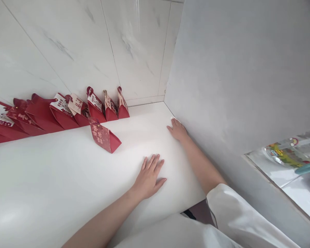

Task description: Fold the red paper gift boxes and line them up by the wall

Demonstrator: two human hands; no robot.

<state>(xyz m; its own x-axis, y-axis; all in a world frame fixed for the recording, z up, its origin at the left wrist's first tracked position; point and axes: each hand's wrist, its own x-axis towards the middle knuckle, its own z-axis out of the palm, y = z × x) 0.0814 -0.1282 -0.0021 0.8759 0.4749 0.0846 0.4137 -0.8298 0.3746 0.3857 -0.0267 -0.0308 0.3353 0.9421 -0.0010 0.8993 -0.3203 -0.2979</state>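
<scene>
My left hand (149, 177) lies palm down on the white tabletop (67, 172), its fingers spread and nothing in it. Farther off, at the table's far right corner by the grey wall, my right hand (178, 130) presses down with its fingers close together and the thumb out. A bit of white, like a tissue (172, 118), shows at its fingertips; most of it is hidden. Nearest to my left hand is a red gift box (103, 136) with gold lettering and a pointed top, standing apart from the others.
A row of several red gift boxes (95, 105), some with white or cream printed faces, lines the table's back edge against the marbled tile wall (80, 44). The grey wall (235, 75) bounds the right side. Past it, a ledge holds a clear plastic item with coloured print (286, 155).
</scene>
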